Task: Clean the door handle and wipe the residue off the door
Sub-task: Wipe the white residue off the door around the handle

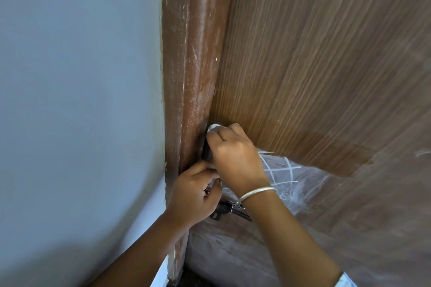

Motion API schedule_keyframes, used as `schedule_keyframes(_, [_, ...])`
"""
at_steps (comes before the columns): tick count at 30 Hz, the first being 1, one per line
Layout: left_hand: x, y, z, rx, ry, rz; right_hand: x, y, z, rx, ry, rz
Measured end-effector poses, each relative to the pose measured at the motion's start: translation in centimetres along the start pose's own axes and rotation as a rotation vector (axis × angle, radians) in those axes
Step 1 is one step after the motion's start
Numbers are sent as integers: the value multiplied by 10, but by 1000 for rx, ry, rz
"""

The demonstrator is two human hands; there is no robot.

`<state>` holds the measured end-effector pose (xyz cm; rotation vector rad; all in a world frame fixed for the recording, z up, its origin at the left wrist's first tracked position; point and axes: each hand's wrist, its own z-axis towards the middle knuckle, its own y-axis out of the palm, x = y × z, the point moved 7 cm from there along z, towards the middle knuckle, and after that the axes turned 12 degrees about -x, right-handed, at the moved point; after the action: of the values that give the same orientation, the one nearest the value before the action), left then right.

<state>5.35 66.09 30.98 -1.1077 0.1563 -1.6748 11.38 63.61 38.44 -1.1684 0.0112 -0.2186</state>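
Observation:
A brown wood-grain door (pixel 314 65) fills the right side, with a wet darker patch around my hands and white chalky residue (pixel 289 177) smeared in crossing streaks to the right of my wrist. My right hand (pixel 233 154) is closed on a white cloth (pixel 215 127) and presses it against the door's edge by the dark handle (pixel 207 154). Just below, my left hand (pixel 196 193) grips the lower part of the handle; what it holds is mostly hidden. A dark metal latch (pixel 229 209) sticks out beneath my hands.
The reddish-brown door frame (pixel 186 65), flecked with white paint, runs vertically left of the door. A pale blue wall (pixel 81 100) fills the left. A silver bangle (pixel 256 193) circles my right wrist. More dusty white film covers the lower door.

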Motion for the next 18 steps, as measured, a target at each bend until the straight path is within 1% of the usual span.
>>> schedule_keyframes(6, [2,1,-1,4,0,-23,34,1,-55,167,199,18])
schedule_keyframes(10, [4,2,1,0,11,-28,53,-2,-94,350,225,-21])
schedule_keyframes(12, [4,2,1,16,10,-30,59,-3,-102,412,252,-17])
schedule_keyframes(14, [5,2,0,32,11,-23,56,-1,-97,404,246,-31])
schedule_keyframes(18, [5,2,0,34,5,17,34,15,-65,247,105,-36])
